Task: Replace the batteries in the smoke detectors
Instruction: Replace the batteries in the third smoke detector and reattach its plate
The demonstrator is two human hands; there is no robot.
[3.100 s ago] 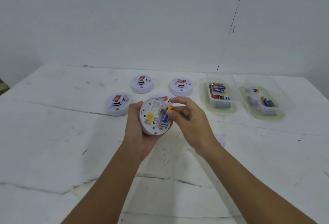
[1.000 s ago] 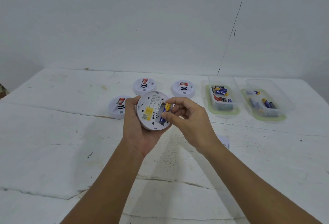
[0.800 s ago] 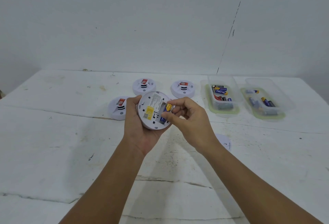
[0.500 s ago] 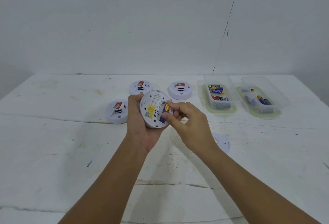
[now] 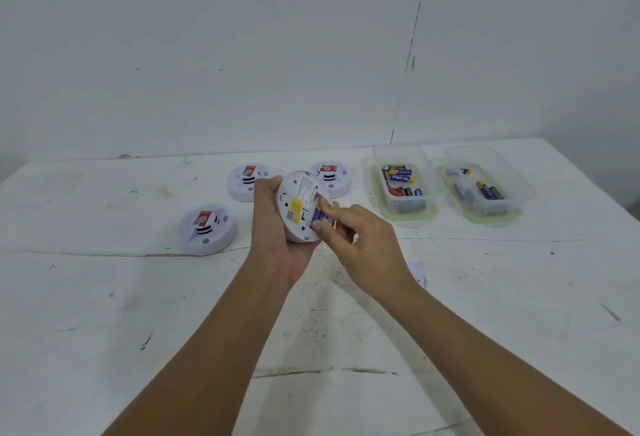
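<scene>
My left hand [image 5: 278,234] grips a round white smoke detector [image 5: 300,207] above the table, its back with a yellow label turned toward me. A blue and yellow battery [image 5: 318,214] lies in the open compartment on that back. My right hand [image 5: 360,245] pinches this battery between thumb and forefinger. Three more white detectors rest on the table: one at the left [image 5: 207,229], one behind my left hand [image 5: 245,181], one partly hidden behind the held detector [image 5: 333,175].
Two clear plastic tubs with several batteries stand at the back right, the nearer one [image 5: 403,186] and the farther one [image 5: 485,186]. A small white round cover [image 5: 419,274] lies on the table beside my right forearm. The white table [image 5: 104,297] meets a white wall.
My left hand has tilted the detector more edge-on and shifted it slightly right. My right thumb and forefinger have stayed on the battery at the compartment, pushing it lower in.
</scene>
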